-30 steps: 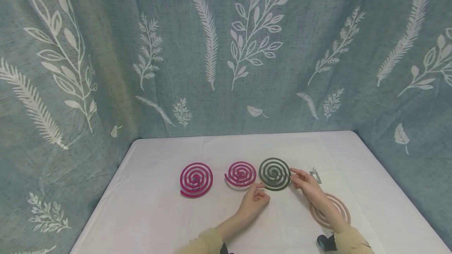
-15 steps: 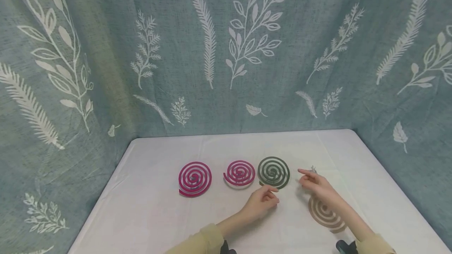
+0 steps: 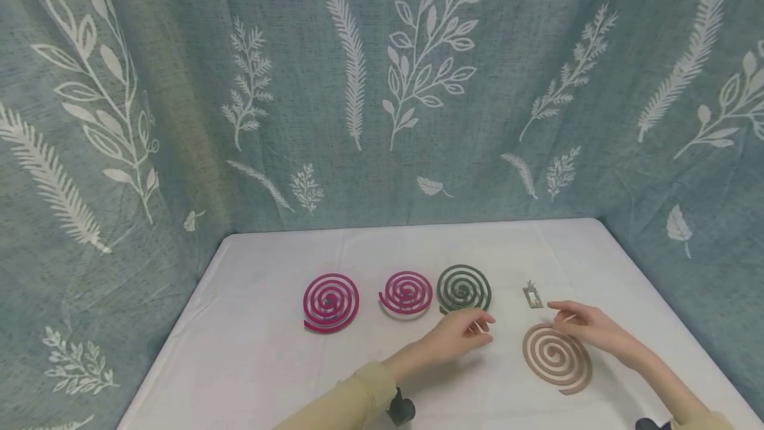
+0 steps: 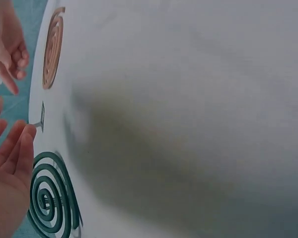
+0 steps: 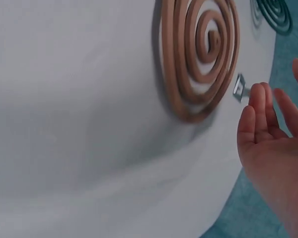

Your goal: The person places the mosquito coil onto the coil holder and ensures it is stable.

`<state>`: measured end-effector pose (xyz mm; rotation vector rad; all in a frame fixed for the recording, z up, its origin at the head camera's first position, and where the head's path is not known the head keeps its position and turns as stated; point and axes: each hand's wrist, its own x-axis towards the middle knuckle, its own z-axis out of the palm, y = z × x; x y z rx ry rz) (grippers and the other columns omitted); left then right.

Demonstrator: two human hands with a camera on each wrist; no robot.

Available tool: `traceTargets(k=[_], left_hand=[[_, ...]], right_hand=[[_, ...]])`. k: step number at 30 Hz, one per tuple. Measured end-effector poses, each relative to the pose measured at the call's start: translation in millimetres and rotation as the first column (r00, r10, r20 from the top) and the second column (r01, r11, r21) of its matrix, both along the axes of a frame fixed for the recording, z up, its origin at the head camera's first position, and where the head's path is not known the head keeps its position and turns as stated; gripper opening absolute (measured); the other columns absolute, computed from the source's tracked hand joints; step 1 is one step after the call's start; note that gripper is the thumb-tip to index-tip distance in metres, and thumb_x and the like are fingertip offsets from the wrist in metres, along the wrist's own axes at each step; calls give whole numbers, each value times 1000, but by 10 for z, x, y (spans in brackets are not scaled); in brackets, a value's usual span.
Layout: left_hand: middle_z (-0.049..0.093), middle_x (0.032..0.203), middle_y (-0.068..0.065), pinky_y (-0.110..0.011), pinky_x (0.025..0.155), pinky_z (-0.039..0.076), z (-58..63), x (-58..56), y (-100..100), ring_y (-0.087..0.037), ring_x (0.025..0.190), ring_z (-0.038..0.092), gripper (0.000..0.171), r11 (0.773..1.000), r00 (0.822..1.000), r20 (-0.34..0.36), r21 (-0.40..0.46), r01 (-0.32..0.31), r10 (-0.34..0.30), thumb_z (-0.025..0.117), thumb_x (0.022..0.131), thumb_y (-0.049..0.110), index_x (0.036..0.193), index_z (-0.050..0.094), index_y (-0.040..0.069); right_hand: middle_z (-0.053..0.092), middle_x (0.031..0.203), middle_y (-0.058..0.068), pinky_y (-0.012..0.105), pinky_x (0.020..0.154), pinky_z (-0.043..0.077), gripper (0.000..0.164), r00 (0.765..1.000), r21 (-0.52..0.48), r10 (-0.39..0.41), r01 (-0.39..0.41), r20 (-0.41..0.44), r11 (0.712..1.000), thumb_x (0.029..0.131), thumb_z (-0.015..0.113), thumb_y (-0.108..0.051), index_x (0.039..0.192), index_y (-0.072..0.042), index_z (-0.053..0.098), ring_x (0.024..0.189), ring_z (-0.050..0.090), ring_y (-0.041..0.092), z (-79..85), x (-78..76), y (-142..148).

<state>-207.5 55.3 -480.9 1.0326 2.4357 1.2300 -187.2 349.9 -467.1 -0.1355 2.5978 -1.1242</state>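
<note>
My left hand [image 3: 458, 335], fingers loosely bent and holding nothing, hovers by the near edge of the green mosquito coil [image 3: 462, 291]. That coil sits slightly raised, and the hand overlaps its lower rim in the head view. Over on the right, my right hand [image 3: 592, 329] is at the far edge of the brown mosquito coil [image 3: 554, 353]; its fingers are relaxed around nothing. In the right wrist view the brown coil [image 5: 180, 64] has one side lifted off the cloth. A small metal coil stand [image 3: 533, 296] with an upright prong lies beyond it.
Two magenta mosquito coils, the left one [image 3: 331, 302] and the middle one [image 3: 406, 292], lie in a row left of the green coil. A white cloth covers the table [image 3: 251, 363]. Blue-green leaf-patterned curtains [image 3: 268, 85] stand behind and at both sides.
My right hand has left the green coil's edge and moved right to the brown coil. My left hand has shifted right along the green coil's near side. The coil stand shows fully again.
</note>
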Motion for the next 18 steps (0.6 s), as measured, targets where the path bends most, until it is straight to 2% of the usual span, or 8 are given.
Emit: traceTargets(k=[3, 5, 10, 12, 15, 18], left_hand=[[66, 103, -5, -11, 78, 47, 37, -23, 21, -3, 89, 58, 29, 997, 998, -51, -68, 38, -41, 63, 91, 19, 117, 61, 6], [65, 107, -4, -11, 80, 47, 58, -25, 39, -5, 93, 59, 31, 987, 991, -113, -149, 59, -76, 62, 92, 22, 119, 60, 8], [62, 111, 4, -8, 80, 45, 60, 7, 109, 0, 94, 59, 37, 936, 945, -280, -346, 63, -167, 59, 93, 32, 124, 60, 13], [61, 110, 5, -7, 78, 45, 30, 26, 144, 2, 91, 57, 38, 925, 937, -298, -376, 57, -179, 59, 92, 34, 124, 61, 14], [61, 108, 6, -6, 77, 44, -16, 55, 197, 4, 87, 54, 40, 918, 941, -289, -394, 53, -178, 61, 91, 36, 124, 61, 15], [61, 105, 8, -6, 74, 43, -39, 84, 250, 6, 81, 51, 42, 911, 944, -277, -409, 53, -179, 63, 88, 38, 124, 62, 15]], right_hand=[[60, 104, 8, 31, 77, 50, 58, 1000, 25, 4, -4, 5, 1000, 92, 59, -31, 135, 6, 44, 93, 59, 17, 4, 10, 104], [60, 103, 8, 30, 76, 50, 58, 1000, 43, 18, -18, 3, 999, 92, 59, -30, 134, 6, 45, 91, 59, 15, -2, 9, 172], [61, 102, 12, 25, 72, 51, 50, 995, 75, 90, -87, -38, 993, 87, 62, -15, 129, 10, 48, 87, 59, 13, -27, 12, 312], [62, 103, 16, 26, 73, 51, 49, 991, 96, 122, -115, -64, 989, 83, 63, -7, 126, 12, 50, 87, 59, 16, -38, 18, 345], [63, 106, 20, 30, 77, 53, 49, 988, 128, 135, -125, -72, 984, 76, 63, 2, 123, 12, 52, 92, 61, 25, -55, 24, 367], [64, 105, 19, 29, 76, 53, 51, 989, 147, 134, -123, -67, 982, 71, 63, 7, 121, 11, 54, 91, 61, 24, -71, 28, 368]])
